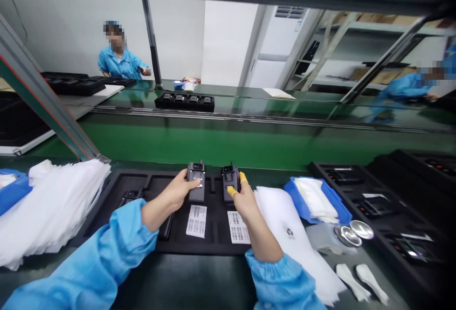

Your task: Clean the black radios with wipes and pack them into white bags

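Observation:
My left hand (180, 190) is closed around a black handheld radio (196, 191), its thumb lying across the front. Another black handheld radio (228, 177) is gripped by my right hand (244, 196), which wears yellow finger cots on the thumb and a finger. Both radios are upright side by side over a black foam tray (210, 248) with cut compartments. Below them lie two white label sheets, one on the left (196, 221) and one on the right (238, 227). Partly hidden by my left arm, further black devices (130, 197) rest in the tray.
White bags (53, 205) are stacked at left, with more white bags (285, 224) at right. A blue bin (342, 212) holds white cloths beside a bottle with a metal lid (348, 236). Black trays (342, 175) of devices line the right. Two people in blue work beyond the green partition (199, 139).

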Action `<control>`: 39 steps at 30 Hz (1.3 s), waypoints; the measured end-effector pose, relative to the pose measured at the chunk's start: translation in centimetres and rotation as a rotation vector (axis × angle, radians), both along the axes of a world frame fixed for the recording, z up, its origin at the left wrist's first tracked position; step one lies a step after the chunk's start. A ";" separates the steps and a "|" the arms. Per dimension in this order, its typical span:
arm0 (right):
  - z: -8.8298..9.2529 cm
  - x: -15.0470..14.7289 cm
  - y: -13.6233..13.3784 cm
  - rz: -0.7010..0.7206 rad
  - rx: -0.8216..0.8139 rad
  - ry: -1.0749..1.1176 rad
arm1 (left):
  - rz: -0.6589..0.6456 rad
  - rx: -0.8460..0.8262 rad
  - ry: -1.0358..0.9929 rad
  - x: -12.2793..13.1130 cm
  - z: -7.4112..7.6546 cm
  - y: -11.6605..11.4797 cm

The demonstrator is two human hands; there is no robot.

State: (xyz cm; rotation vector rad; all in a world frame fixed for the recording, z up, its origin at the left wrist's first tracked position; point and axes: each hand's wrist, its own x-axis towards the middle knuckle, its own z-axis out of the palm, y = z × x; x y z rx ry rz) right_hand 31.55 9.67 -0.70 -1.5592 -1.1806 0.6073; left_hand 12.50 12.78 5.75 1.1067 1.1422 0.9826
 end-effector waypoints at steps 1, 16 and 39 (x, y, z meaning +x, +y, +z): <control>-0.3 0.0 0.4 -0.013 -0.011 -0.023 | -0.015 0.001 0.025 0.7 -0.7 0.6; 1.8 -3.0 -2.9 -0.017 0.011 -0.381 | 0.006 0.429 0.655 -6.3 0.0 -2.5; 2.9 -18.4 -6.4 0.473 -0.227 -0.635 | 0.191 0.181 1.198 -15.7 -1.3 -7.1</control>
